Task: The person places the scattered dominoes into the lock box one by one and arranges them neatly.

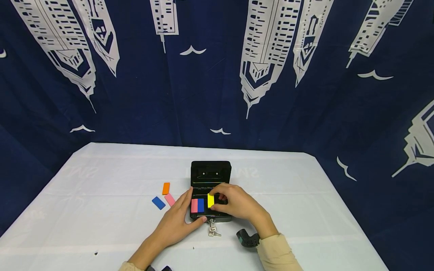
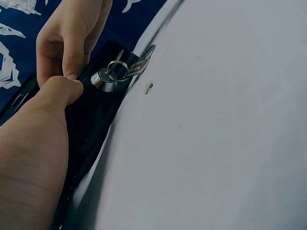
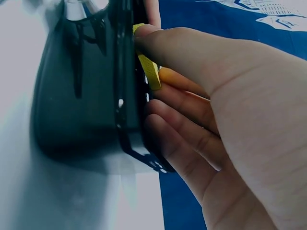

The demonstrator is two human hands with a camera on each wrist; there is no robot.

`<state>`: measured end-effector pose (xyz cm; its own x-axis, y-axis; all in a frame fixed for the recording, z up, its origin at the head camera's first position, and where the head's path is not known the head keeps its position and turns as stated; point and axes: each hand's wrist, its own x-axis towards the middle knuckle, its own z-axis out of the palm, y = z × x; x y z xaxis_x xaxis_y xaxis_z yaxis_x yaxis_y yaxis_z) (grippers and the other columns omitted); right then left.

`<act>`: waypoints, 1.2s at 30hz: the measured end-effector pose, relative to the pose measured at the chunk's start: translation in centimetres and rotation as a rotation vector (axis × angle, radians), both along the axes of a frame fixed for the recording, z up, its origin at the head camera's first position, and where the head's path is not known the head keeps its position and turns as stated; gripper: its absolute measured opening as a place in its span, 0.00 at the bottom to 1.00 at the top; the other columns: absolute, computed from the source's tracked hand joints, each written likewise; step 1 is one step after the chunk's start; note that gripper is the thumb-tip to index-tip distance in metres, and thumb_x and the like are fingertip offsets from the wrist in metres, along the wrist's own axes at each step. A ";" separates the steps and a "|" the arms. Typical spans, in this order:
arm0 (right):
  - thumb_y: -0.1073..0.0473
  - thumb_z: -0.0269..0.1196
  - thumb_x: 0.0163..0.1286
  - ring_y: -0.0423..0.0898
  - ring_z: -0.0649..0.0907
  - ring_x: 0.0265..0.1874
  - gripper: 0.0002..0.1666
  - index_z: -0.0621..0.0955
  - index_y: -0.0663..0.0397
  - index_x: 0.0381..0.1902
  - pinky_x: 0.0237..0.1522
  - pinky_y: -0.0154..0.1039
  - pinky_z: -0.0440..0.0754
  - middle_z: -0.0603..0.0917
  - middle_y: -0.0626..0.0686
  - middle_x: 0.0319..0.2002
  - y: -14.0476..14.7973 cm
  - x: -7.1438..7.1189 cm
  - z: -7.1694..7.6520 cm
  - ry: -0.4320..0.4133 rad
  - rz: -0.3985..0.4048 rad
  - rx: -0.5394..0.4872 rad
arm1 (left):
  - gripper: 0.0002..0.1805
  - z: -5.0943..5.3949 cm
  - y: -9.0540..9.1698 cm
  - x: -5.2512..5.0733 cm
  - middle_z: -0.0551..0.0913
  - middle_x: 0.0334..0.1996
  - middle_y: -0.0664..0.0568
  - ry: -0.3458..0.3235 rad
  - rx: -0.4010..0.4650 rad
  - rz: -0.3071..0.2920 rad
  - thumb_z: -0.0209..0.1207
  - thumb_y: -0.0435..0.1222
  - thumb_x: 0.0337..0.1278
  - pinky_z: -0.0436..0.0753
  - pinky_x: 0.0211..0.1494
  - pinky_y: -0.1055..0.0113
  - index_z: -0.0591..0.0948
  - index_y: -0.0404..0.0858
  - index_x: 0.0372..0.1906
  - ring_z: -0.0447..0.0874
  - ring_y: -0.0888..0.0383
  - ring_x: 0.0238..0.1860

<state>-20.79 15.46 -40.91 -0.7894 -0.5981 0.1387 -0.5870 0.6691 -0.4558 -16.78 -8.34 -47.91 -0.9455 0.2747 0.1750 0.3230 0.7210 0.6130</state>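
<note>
A black metal box [image 1: 211, 218] stands with its lid raised, a pink block [image 1: 194, 206] and a blue block [image 1: 200, 205] side by side in its left part. The right hand [image 1: 239, 203] pinches a yellow block [image 1: 211, 200] between thumb and fingers over the box's middle; the yellow block [image 3: 151, 72] also shows in the right wrist view. Along the box's left side and front edge rests the left hand [image 1: 178, 222], fingers extended and thumb at the front rim. Keys [image 1: 213, 229] hang from the front lock.
Left of the box on the white table [image 1: 101, 210] lie an orange block [image 1: 166, 188], a blue block [image 1: 158, 203] and a pink block [image 1: 170, 199]. A dark blue patterned cloth [image 1: 203, 94] hangs behind the table.
</note>
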 end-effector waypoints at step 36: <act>0.50 0.75 0.64 0.47 0.85 0.54 0.20 0.88 0.50 0.52 0.62 0.46 0.82 0.89 0.48 0.52 -1.7 0.3 -1.5 0.049 -0.056 0.131 | 0.59 0.2 0.1 0.0 0.60 0.81 0.48 -0.044 -0.014 0.013 0.61 0.71 0.57 0.75 0.70 0.39 0.52 0.47 0.84 0.68 0.43 0.75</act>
<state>-20.46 13.73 -42.40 -0.8163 -0.5686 0.1013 -0.5663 0.7536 -0.3337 -16.82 -8.22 -47.75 -0.9558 0.2640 0.1297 0.2862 0.7335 0.6164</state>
